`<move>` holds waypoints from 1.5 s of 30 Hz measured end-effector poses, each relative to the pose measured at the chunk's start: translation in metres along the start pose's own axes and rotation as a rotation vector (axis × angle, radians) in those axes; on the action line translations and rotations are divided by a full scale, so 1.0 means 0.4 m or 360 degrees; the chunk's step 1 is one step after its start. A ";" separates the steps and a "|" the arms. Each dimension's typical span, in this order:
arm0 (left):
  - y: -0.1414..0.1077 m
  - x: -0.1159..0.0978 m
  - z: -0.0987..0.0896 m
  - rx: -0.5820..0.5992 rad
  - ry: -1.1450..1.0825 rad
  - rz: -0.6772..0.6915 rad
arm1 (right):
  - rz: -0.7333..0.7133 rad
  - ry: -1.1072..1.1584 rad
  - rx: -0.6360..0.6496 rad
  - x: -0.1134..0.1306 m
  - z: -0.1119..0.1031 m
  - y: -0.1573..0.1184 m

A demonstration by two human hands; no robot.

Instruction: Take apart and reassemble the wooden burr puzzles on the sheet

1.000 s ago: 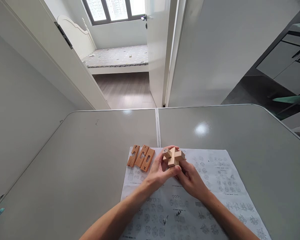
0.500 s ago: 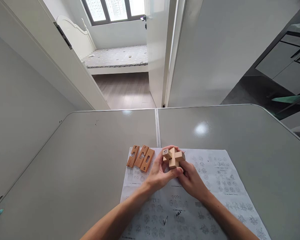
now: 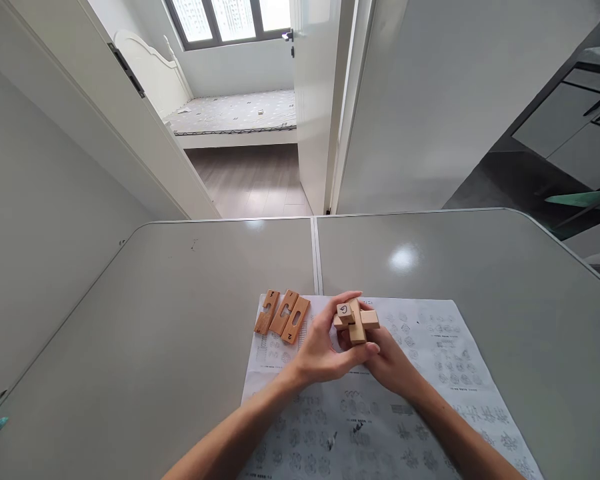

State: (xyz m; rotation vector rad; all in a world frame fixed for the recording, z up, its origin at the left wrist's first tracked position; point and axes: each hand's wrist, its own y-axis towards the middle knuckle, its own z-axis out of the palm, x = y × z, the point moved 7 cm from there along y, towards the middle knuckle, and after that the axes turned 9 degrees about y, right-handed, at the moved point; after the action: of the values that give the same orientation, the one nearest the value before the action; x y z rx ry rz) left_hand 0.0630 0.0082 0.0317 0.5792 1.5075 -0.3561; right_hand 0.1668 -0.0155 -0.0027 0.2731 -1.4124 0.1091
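Note:
A pale wooden burr puzzle of interlocking bars is held above the printed sheet, one bar end marked with a dark character. My left hand curls around its left side, the index finger behind and the thumb along the near side. From below and the right, my right hand supports the same puzzle; most of its fingers are hidden underneath. Left of the hands lie three flat, darker wooden pieces with cut-outs: a notched piece marked 3, another marked 1 and a slotted one marked 2.
The large paper sheet with printed puzzle diagrams lies under the hands. It rests on a grey table with a seam down the middle. Past the far edge, an open door leads to a room with a bed.
The puzzle has shifted slightly right and turned a little, so its marked end faces me more. Both hands moved with it. The three flat pieces stay where they were.

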 end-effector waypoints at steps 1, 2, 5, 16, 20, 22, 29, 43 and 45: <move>-0.002 0.000 0.001 0.0020 0.0029 0.0026 | 0.0033 0.0041 0.0006 0.000 -0.001 0.001; -0.004 -0.001 0.000 0.0015 0.0083 0.0055 | 0.0080 0.0085 0.0005 -0.001 -0.003 0.002; -0.009 -0.001 -0.021 -0.0192 0.0391 0.0139 | 0.0220 0.0179 -0.0032 -0.003 -0.015 0.005; -0.006 0.029 -0.014 -0.0232 0.0815 0.0074 | 0.0375 0.0476 0.0639 0.013 -0.024 -0.001; -0.005 0.016 -0.004 -0.0171 0.0923 0.0155 | 0.0444 0.0398 0.0734 0.019 -0.022 -0.007; -0.003 0.016 -0.005 -0.0171 0.0891 0.0153 | 0.0427 0.0318 0.0690 0.022 -0.020 -0.004; -0.002 0.019 -0.024 -0.0307 0.0961 0.0117 | 0.0381 0.0170 0.0391 -0.014 -0.037 -0.006; -0.008 -0.002 -0.025 -0.0384 0.1101 0.0336 | 0.0293 0.0055 0.0212 -0.035 -0.048 -0.022; -0.008 -0.002 -0.024 -0.0380 0.1124 0.0364 | 0.0271 0.0059 0.0185 -0.035 -0.048 -0.021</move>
State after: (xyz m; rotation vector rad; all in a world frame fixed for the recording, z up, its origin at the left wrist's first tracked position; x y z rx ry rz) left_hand 0.0532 0.0107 0.0325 0.7161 2.0913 0.2373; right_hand 0.1850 -0.0174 -0.0200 0.2453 -1.3932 0.3356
